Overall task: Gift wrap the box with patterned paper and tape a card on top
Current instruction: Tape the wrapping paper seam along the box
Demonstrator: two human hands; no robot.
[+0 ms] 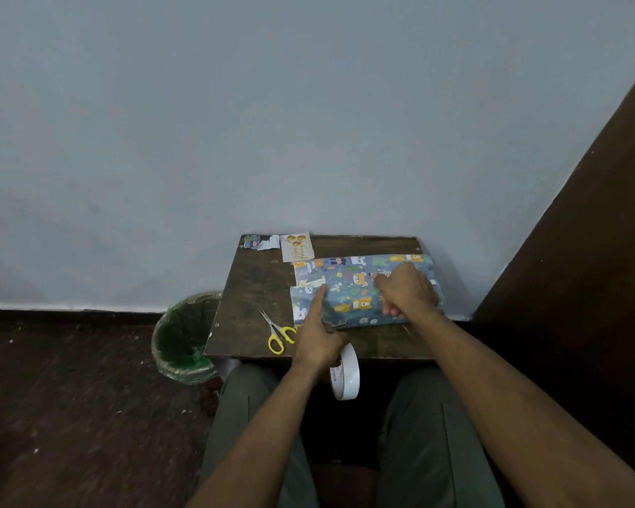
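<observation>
A box wrapped in blue animal-patterned paper (349, 291) lies on the right half of a small dark wooden table (257, 287). My left hand (318, 337) holds a white tape roll (345, 373) with its lower fingers, which hangs over the table's near edge, while its index finger presses on the paper near the box's left end. My right hand (406, 291) rests curled on top of the box toward its right side, pressing the paper down. A white card with gold print (297, 246) lies at the table's far edge.
Yellow-handled scissors (277, 331) lie on the table left of my left hand. A scrap of patterned paper (259, 242) sits at the far left corner. A bin with a green liner (184, 337) stands on the floor to the left. A wall rises behind the table.
</observation>
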